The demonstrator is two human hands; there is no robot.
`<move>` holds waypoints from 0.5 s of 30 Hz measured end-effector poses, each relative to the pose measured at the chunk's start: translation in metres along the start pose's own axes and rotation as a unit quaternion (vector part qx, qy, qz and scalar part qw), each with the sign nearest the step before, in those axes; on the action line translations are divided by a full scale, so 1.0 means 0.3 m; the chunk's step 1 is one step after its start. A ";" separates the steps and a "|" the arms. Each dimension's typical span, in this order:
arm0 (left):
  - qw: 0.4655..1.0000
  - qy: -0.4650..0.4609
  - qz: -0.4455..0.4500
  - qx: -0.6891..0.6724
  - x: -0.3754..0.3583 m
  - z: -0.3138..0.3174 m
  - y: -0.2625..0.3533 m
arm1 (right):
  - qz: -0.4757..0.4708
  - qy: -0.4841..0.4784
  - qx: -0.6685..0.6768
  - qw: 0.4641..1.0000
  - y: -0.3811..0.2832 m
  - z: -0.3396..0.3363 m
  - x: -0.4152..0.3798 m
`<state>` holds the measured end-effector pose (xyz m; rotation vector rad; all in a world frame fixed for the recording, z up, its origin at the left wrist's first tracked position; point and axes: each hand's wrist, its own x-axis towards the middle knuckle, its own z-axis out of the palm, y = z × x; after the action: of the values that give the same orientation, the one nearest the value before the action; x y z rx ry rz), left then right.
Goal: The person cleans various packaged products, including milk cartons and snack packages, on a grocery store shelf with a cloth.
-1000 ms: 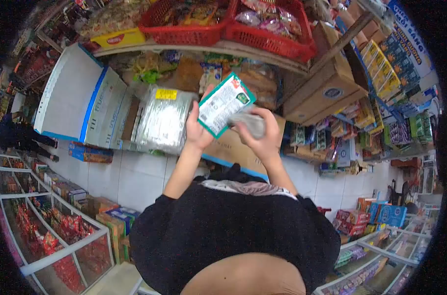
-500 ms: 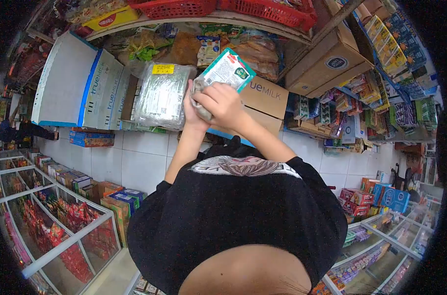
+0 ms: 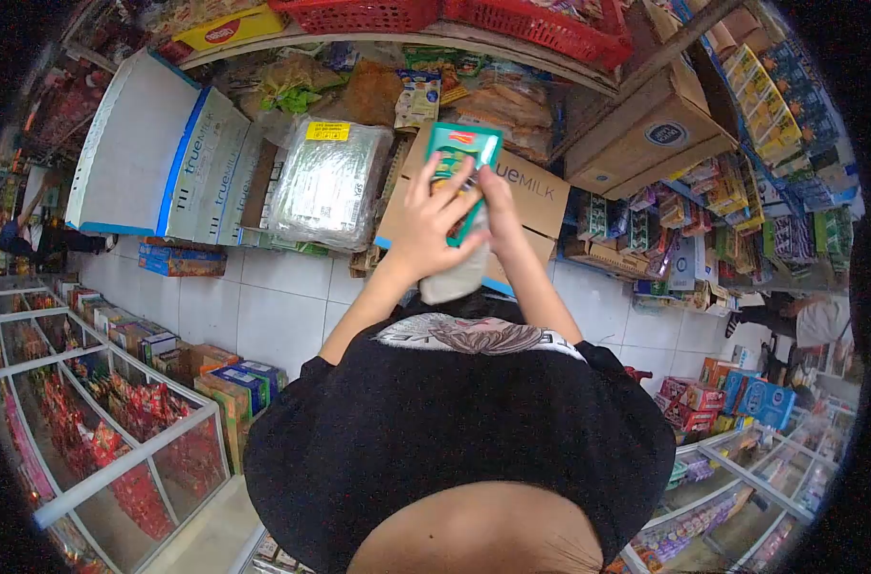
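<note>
A green food packet (image 3: 469, 143) with its printed front facing up is held between my hands, above a brown carton (image 3: 526, 182). My left hand (image 3: 435, 225) lies across the packet's front with its fingers spread over it, pressing it from the left. My right hand (image 3: 502, 215) grips the packet's right edge, its thumb side showing and its other fingers hidden behind. A grey cloth (image 3: 455, 277) hangs below the packet, close to my chest; which hand holds it I cannot tell. Left of my hands stands a plastic-wrapped bundle (image 3: 330, 187) with a yellow label.
White milk cartons (image 3: 206, 172) stand at the left, and a large brown box (image 3: 636, 124) at the right. Red baskets (image 3: 541, 29) sit on the shelf ahead. Glass display cases (image 3: 129, 450) flank me behind. People show at the far left (image 3: 43, 215) and far right (image 3: 818, 320).
The packet has turned from its white back to its green front. My left hand has moved onto its face, my right hand to its right edge. The cloth now hangs lower, nearer my chest.
</note>
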<state>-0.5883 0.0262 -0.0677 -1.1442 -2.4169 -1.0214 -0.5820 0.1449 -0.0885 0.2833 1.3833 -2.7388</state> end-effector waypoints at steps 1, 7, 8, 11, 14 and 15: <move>0.999 -0.032 0.013 -0.017 0.005 -0.012 0.003 | 0.017 -0.012 -0.012 1.000 -0.031 -0.005 -0.004; 0.842 0.002 -0.006 -0.540 -0.031 -0.010 -0.130 | -0.013 0.017 -0.040 0.999 -0.072 -0.011 -0.046; 0.787 0.039 -0.052 -0.614 -0.054 -0.005 -0.146 | 0.003 0.013 -0.010 1.000 -0.059 -0.030 -0.038; 0.734 0.162 -0.235 -0.616 -0.076 -0.023 -0.137 | 0.034 -0.051 0.027 0.998 -0.023 -0.046 -0.024; 0.697 0.068 -0.191 -0.688 -0.166 0.024 -0.177 | 0.035 -0.096 -0.077 0.992 0.011 -0.001 -0.010; 0.615 0.057 -0.240 -0.749 -0.190 0.014 -0.155 | 0.027 -0.100 -0.128 0.986 0.012 0.033 -0.002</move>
<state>-0.5865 -0.0234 -0.1223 -0.4773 -1.2670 -3.3819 -0.5822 0.1348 -0.0857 0.0296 1.6188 -2.4312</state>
